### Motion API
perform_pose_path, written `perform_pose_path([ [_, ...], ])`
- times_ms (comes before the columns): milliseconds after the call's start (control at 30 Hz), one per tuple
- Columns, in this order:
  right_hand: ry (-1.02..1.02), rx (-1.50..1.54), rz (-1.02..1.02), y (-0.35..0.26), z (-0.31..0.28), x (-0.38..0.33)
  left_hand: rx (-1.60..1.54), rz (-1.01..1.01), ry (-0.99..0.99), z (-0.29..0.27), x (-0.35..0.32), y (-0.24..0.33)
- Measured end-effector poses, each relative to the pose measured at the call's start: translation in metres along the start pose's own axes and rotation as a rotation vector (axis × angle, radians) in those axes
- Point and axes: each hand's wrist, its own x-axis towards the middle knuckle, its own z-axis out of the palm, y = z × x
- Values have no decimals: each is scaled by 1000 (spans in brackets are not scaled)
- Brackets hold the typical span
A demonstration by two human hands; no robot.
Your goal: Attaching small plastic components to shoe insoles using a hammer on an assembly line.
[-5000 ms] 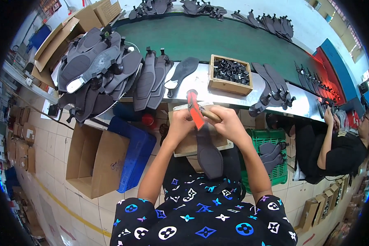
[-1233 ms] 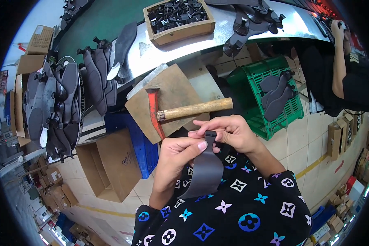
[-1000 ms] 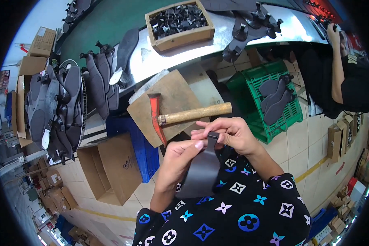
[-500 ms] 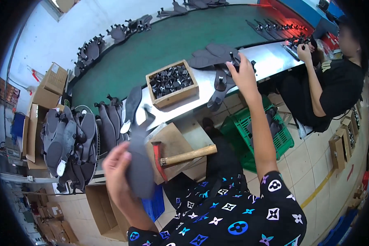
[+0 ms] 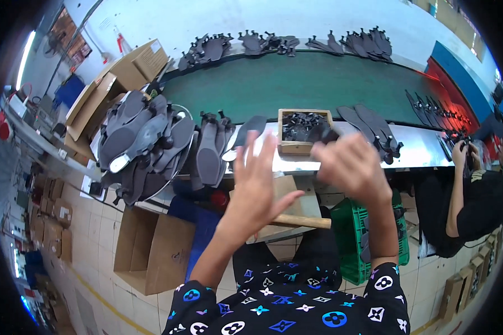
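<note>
My left hand (image 5: 255, 187) is raised over the wooden work board (image 5: 288, 190), fingers spread and nothing in them. Before the wooden box (image 5: 296, 149) of small black parts (image 5: 300, 121), my right hand (image 5: 353, 167) is blurred, its fingers curled in. A smeared dark piece (image 5: 322, 134) shows at its fingertips; its kind is unclear. On the board lies a hammer (image 5: 304, 221), its wooden handle visible and its head largely behind my left hand. Dark grey heeled shoe soles (image 5: 369, 124) rest right of the box. Another flat sole (image 5: 248, 129) lies left of it.
A big heap of soles (image 5: 137, 131) fills a round basket at the left. Behind the metal ledge runs a green belt (image 5: 251, 89), with soles along its far side. A green crate (image 5: 341, 245), an open carton (image 5: 151, 251) and a seated co-worker (image 5: 464, 206) are close by.
The view has swung left. My left hand has let go of the dark sole it held. My right hand has left the heeled soles and come beside the parts box.
</note>
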Motion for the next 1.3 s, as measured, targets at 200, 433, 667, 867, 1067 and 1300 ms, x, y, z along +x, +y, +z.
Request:
perform_pose_path([
  [200, 208, 562, 613, -76, 64, -50, -974, -566, 55, -17, -32, 5],
  [433, -406, 178, 934, -149, 88, -189, -1169, -886, 222, 44, -87, -35],
  [667, -395, 154, 1323, -189, 9, -313, 341, -512, -120, 99, -70, -33],
  [867, -239, 568, 1624, -197, -10, -259, -57, -127, -27, 169, 85, -88],
  [1067, 106, 958, 1786, -188, 16, -256, 53, -270, -311, 225, 138, -126],
  [1300, 329, 1138, 1621, -131, -7, -218, -339, -50, 72, 169, 112, -78],
])
